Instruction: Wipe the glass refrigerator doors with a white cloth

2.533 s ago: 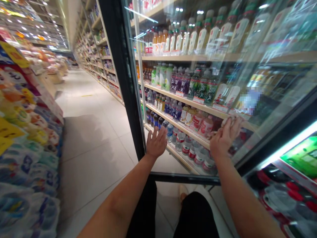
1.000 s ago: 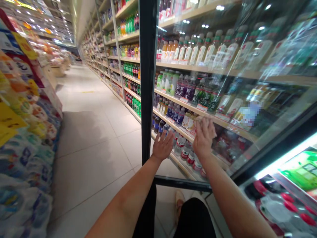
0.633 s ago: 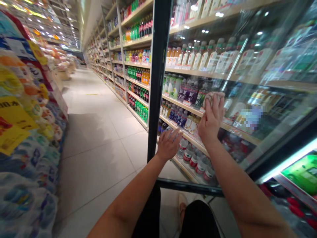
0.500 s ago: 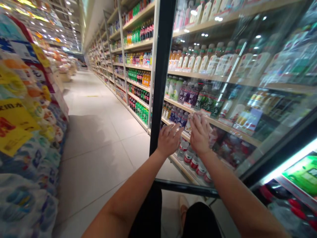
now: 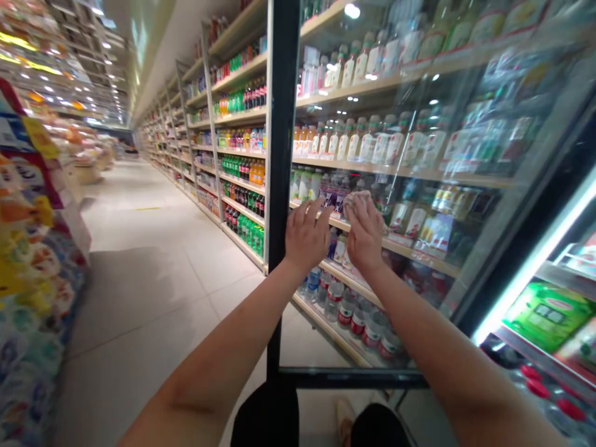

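Note:
In the head view a glass door with a dark frame stands swung open before me. My left hand lies on the glass close to the vertical frame, its fingers spread and nothing in it. A crumpled pale cloth is pressed to the pane under my right hand. The right fingers lie over the cloth, hiding part of it. A small gap separates the two hands. Shelved bottles show through the pane.
Beyond the door, drink shelves line the aisle. Stacked packaged goods rise at the left, beside the tiled floor. A lit cooler interior with a green package and red-capped bottles is at the right.
Both hands have moved higher on the glass, the cloth travelling with my right hand. My view has shifted, so the shelves and door frame appear farther left and lower.

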Tool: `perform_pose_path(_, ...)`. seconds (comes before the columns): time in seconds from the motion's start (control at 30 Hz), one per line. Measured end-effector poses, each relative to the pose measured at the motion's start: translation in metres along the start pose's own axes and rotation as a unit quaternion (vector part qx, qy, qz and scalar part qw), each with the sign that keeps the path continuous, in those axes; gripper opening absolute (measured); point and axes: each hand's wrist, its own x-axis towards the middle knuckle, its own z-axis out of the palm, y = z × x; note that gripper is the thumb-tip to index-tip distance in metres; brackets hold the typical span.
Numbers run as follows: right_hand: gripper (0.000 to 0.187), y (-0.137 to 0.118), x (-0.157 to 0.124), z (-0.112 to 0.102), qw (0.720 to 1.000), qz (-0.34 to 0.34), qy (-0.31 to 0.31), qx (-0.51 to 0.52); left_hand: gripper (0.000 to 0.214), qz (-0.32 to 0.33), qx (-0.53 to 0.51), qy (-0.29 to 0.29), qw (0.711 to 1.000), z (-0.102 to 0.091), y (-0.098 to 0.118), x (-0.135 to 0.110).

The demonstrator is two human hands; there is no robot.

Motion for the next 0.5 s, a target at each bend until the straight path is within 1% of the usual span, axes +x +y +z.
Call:
perform_pose_path(0.07,0.056,0.006,0.017,-0.002,1.000,0.004,0.009,-0.006,0.037,0.002,-0.007,0.001,1.000,0.001,-0.001,0.017)
perform_pose_path(0.17,0.059,0.016,0.050,-0.005,0.998,0.023,0.064,-0.007,0.039,-0.011,-0.014,0.010,1.000,0.002,-0.001,0.052)
perform_pose_path(0.2,0.060,0.017,0.055,-0.006,0.996,0.031,0.079,-0.007,0.040,-0.017,-0.017,0.012,1.000,0.003,-0.001,0.063)
perform_pose_path(0.27,0.059,0.015,0.052,-0.007,0.995,0.042,0.086,-0.009,0.042,-0.028,-0.022,0.014,0.999,0.006,-0.001,0.080)
perform_pose_path(0.33,0.058,0.013,0.040,-0.008,0.997,0.040,0.067,-0.011,0.045,-0.032,-0.029,0.013,0.999,0.010,-0.002,0.088)
perform_pose_path(0.4,0.059,0.017,0.035,-0.009,0.999,0.032,0.039,-0.007,0.052,-0.020,-0.037,0.005,0.999,0.014,-0.003,0.088)
perform_pose_path(0.43,0.061,0.022,0.039,-0.010,0.999,0.030,0.031,-0.005,0.056,-0.012,-0.041,-0.002,0.999,0.016,-0.004,0.086)
perform_pose_path(0.5,0.064,0.038,0.057,-0.013,0.999,0.033,0.041,-0.006,0.062,0.000,-0.044,-0.012,0.999,0.020,-0.005,0.082)
